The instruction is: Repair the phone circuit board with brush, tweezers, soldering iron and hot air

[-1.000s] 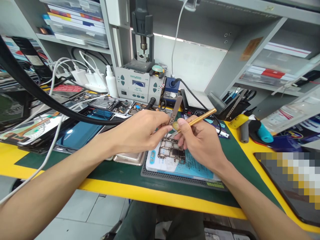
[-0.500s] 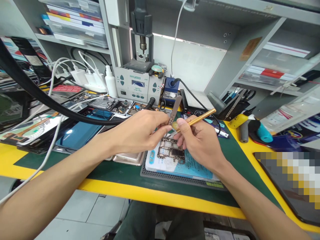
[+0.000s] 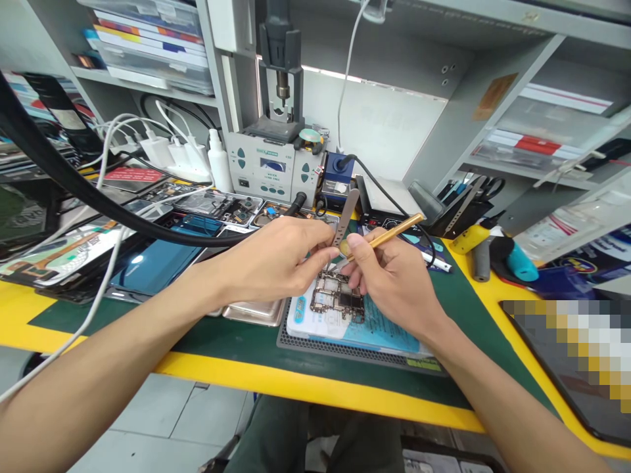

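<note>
My left hand (image 3: 296, 253) is closed on a pair of grey metal tweezers (image 3: 348, 213), their tips pointing down at the far edge of a phone circuit board (image 3: 340, 299). Between the fingers of my right hand (image 3: 389, 276) is a slim golden-handled tool (image 3: 399, 228), perhaps a scalpel or pry knife; its tip meets the board's upper edge beside the tweezers. Whether either tip touches the board is hard to tell. The board lies flat on a white and blue box (image 3: 389, 334), which rests on a dark perforated mat (image 3: 355, 353).
Behind my hands stands a grey hot-air station (image 3: 271, 164), with a soldering iron holder (image 3: 338, 177) beside it. Phone parts and a blue phone panel (image 3: 167, 256) lie left. A black hose (image 3: 148, 226) arches over them. A dark tablet-like device (image 3: 557, 368) lies at right.
Almost nothing differs. The golden tool's rear end has tipped very slightly; both hands and the board stay in place.
</note>
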{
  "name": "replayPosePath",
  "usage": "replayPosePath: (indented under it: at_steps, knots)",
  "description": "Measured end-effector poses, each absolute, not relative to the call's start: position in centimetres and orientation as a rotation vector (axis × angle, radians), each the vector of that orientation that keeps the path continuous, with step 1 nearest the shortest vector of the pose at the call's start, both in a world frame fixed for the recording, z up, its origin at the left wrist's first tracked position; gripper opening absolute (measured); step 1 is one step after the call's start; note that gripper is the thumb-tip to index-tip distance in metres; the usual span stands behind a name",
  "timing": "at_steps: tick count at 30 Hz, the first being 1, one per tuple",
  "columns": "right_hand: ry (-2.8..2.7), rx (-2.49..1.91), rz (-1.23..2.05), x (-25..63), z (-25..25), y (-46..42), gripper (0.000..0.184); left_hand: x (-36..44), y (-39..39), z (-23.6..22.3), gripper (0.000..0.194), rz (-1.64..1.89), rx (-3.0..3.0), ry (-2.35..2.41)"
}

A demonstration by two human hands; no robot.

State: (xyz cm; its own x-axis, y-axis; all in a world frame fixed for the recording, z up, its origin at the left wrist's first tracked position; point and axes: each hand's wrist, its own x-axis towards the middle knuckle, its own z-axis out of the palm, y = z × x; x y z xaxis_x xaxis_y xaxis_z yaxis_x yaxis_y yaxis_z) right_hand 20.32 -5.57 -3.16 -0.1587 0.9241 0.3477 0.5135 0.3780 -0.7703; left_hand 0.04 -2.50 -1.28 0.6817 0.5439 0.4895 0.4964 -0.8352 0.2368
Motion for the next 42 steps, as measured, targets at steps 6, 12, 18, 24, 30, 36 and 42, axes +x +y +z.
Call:
replayPosePath:
  at_steps: [6,12,18,24,30,36,42]
  knots:
    - [-1.776,-1.249,0.661,20.41,-3.41,-5.47,0.044,-0.04,-2.62,-1.19,0.025,0.856,2.821,0.872]
    - [-1.789,-1.238,0.653,20.31,-3.40,-5.52,0.045,-0.15,-2.69,-1.16,0.024,0.845,2.852,0.885]
    - [-1.798,-1.252,0.634,20.30,-3.38,-5.61,0.047,-0.22,-2.57,-1.21,0.025,0.862,2.859,0.889]
    - [-1.796,-1.261,0.648,20.30,-3.32,-5.65,0.046,-0.11,-2.63,-1.15,0.025,0.853,2.847,0.879]
    - [-1.799,-1.247,0.640,20.28,-3.34,-5.69,0.044,-0.25,-2.62,-1.04,0.024,0.839,2.849,0.881]
    - [-1.793,-1.245,0.643,20.26,-3.39,-5.64,0.045,-0.26,-2.63,-1.18,0.022,0.843,2.852,0.883]
    - [-1.812,-1.263,0.623,20.26,-3.30,-5.66,0.045,-0.29,-2.66,-1.10,0.022,0.830,2.832,0.892]
